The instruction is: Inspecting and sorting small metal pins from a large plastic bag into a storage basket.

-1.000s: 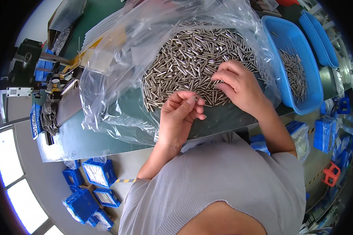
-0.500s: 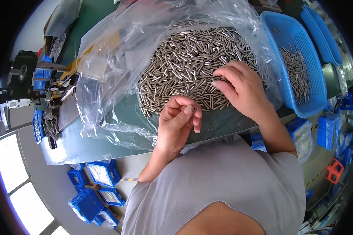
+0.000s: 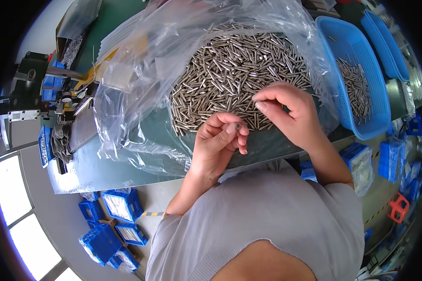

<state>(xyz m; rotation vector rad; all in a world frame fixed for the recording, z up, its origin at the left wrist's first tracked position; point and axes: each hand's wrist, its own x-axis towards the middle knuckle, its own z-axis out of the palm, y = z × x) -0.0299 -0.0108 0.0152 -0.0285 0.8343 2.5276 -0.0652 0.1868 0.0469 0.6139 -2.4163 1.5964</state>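
Observation:
A wide heap of small grey metal pins (image 3: 229, 65) lies on a clear plastic bag (image 3: 140, 98) on the bench. At the heap's near edge, my left hand (image 3: 213, 143) is closed, thumb against curled fingers. It grips a small metal pin (image 3: 237, 126), seen end-on with a round tip face. To its right and a little farther off, my right hand (image 3: 297, 117) hovers over the pins. Its thumb and forefinger come together in a pinch; whatever is between them is too small to make out.
Right of the heap stands a blue perforated basket (image 3: 321, 28) with more pins in it. Another blue basket (image 3: 384, 42) sits beyond it. A dark metal machine (image 3: 30, 77) is at the bench's left end. Blue crates (image 3: 101, 241) are on the floor at left.
My right hand has drawn back slightly toward me from the heap, its thumb and forefinger nearer together. My left hand has shifted slightly right in view and still holds the pin.

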